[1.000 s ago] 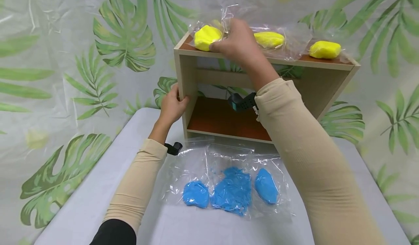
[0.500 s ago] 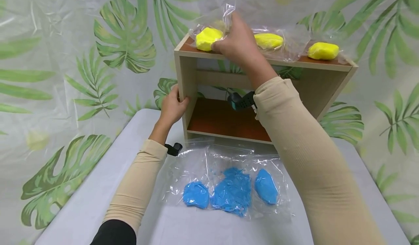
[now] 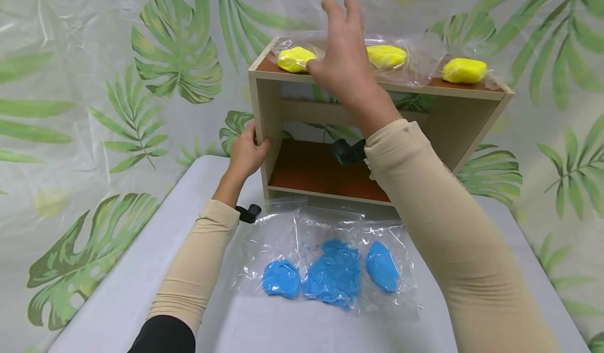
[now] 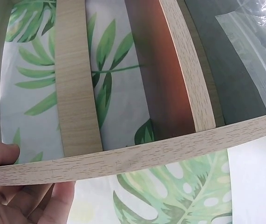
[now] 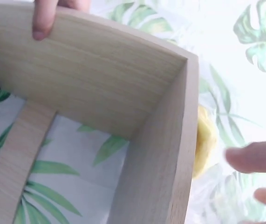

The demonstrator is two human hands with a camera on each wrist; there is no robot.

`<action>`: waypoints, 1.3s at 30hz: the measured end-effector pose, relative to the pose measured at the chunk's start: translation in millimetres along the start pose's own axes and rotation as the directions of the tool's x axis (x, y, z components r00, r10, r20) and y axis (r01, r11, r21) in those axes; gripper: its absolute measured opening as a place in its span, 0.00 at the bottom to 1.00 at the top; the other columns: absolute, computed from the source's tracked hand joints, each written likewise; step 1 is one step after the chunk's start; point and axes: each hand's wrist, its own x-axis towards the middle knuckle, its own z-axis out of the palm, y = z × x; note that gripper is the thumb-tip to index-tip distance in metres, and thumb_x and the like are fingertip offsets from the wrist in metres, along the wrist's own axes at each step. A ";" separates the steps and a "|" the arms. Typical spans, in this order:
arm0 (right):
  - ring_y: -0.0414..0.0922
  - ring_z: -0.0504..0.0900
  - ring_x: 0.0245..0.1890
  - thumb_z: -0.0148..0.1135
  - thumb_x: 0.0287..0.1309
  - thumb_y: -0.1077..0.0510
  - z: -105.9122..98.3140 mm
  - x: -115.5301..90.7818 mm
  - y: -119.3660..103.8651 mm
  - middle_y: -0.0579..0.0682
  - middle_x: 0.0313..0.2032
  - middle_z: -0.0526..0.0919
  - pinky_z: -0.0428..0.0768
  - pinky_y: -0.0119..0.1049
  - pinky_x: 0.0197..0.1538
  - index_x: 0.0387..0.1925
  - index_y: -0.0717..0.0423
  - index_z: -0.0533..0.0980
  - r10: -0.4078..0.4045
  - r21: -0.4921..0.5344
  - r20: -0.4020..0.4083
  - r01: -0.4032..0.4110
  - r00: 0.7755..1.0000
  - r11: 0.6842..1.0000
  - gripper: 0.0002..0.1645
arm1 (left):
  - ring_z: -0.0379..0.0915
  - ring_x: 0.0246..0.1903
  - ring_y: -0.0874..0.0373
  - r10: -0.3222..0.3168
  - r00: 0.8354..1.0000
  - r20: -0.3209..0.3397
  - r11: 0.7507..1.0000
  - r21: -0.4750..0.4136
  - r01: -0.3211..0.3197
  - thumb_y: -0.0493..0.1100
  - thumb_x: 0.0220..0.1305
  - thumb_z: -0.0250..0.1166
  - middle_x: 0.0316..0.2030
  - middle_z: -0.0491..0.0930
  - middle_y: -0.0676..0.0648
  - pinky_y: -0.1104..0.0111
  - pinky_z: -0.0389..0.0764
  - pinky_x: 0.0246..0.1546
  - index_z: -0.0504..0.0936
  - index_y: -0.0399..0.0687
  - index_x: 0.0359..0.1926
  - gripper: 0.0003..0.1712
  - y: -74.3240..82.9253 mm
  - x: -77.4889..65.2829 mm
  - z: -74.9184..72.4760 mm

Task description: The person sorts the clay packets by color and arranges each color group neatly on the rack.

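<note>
A small wooden shelf (image 3: 257, 127) stands on the white table. My left hand (image 3: 247, 151) grips its left side panel, thumb inside and fingers outside, as the left wrist view also shows. Above the shelf top my right hand (image 3: 346, 59) is raised with fingers spread, holding nothing. Near its thumb lies a yellow lump in a clear bag (image 3: 295, 60), at the left end of the top. Another bagged yellow lump (image 3: 387, 56) sits just right of that hand, partly behind it. A third yellow lump (image 3: 464, 71) rests at the right end.
In front of the shelf, clear zip bags with a round blue lump (image 3: 281, 279), a flattened blue mass (image 3: 333, 275) and an oval blue lump (image 3: 382, 267) lie on the white table (image 3: 269, 327). A leaf-patterned sheet (image 3: 108, 38) hangs behind.
My right hand has let go of the left yellow lump's bag and spread its fingers. The bag's raised top has dropped down. My left hand has stayed on the side panel.
</note>
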 end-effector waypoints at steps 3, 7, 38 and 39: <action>0.46 0.55 0.76 0.59 0.63 0.62 1.0 -4.9 1.1 0.56 0.75 0.55 0.67 0.32 0.70 0.71 0.56 0.62 -0.134 -0.007 -0.086 0.134 0.987 0.991 0.36 | 0.82 0.51 0.40 0.003 1.000 -0.004 1.000 0.015 -0.003 0.47 0.67 0.58 0.55 0.81 0.36 0.49 0.82 0.51 0.70 0.43 0.63 0.26 -0.7 0.2 0.4; 0.50 0.67 0.68 0.58 0.66 0.61 0.8 -11.6 2.4 0.58 0.65 0.70 0.64 0.34 0.72 0.62 0.62 0.72 -0.276 -0.024 -0.191 0.277 0.942 0.961 0.24 | 0.82 0.50 0.40 0.010 1.000 -0.006 0.999 0.034 -0.010 0.47 0.67 0.58 0.55 0.82 0.36 0.49 0.82 0.50 0.70 0.43 0.64 0.26 -1.8 1.4 1.0; 0.61 0.70 0.60 0.75 0.48 0.65 21.6 -180.4 130.8 0.63 0.57 0.78 0.69 0.59 0.62 0.47 0.62 0.80 -0.389 -0.078 -0.002 0.387 0.921 0.919 0.22 | 0.79 0.54 0.40 -0.021 1.000 0.003 1.000 -0.020 0.021 0.47 0.65 0.58 0.59 0.79 0.37 0.49 0.81 0.53 0.68 0.45 0.67 0.30 -2.6 4.0 1.0; 0.61 0.71 0.60 0.75 0.47 0.65 23.6 -186.9 139.4 0.63 0.57 0.78 0.70 0.59 0.61 0.48 0.62 0.80 -0.350 -0.082 0.018 0.351 0.936 0.933 0.23 | 0.80 0.54 0.40 -0.023 1.000 0.005 0.999 -0.024 0.023 0.47 0.66 0.58 0.59 0.79 0.37 0.49 0.81 0.53 0.68 0.45 0.67 0.30 -2.9 4.1 1.3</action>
